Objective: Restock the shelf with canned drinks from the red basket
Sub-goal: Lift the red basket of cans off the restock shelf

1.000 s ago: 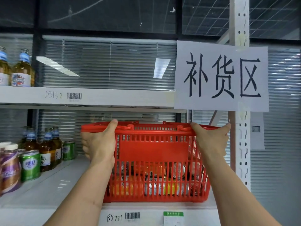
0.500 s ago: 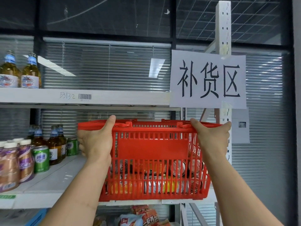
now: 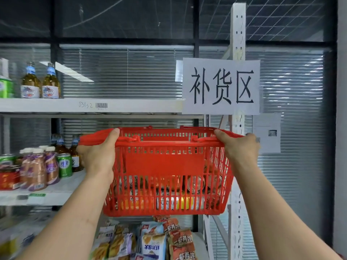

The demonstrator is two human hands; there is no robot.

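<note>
So the red slotted plastic basket (image 3: 165, 171) has come off the middle shelf since a second ago and now hangs in the air in front of it, cans still piled inside. Looks like it's being pulled out, so no restocking yet.

Left to right: the white metal shelf board (image 3: 62, 190) with bottles and green cans, the left hand (image 3: 97, 156) wrapped tight round the basket's rim, the right hand (image 3: 240, 149) clamped on the other end, then a white paper sign (image 3: 221, 87) on the upright. Snack bags sit below; blinds behind.
</note>
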